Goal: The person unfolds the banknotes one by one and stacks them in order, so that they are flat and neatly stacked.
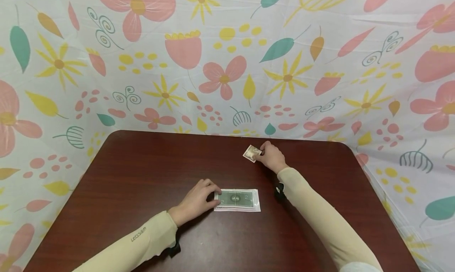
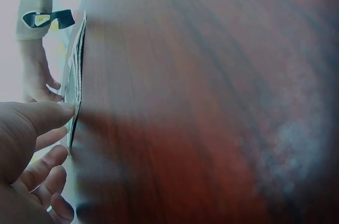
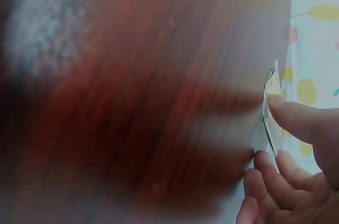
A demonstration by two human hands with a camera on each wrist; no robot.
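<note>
A small stack of green play banknotes (image 1: 236,199) with white edges lies flat on the table; the top one shows a figure 2. My left hand (image 1: 196,201) holds its left end, thumb at the near corner and forefinger at the far one. Seen edge-on in the left wrist view, the stack (image 2: 77,75) has several thin layers. Farther back, my right hand (image 1: 272,157) pinches a small cream-and-brown paper note (image 1: 251,152) by its right side. The note (image 3: 272,102) appears slightly bent in the right wrist view, with the thumb on its face.
The dark red-brown wooden table (image 1: 160,161) has rounded far corners. Behind and beside it hangs a white cloth (image 1: 227,27) printed with flowers and leaves. Both forearms wear beige sleeves (image 1: 313,209) with black straps at the wrists.
</note>
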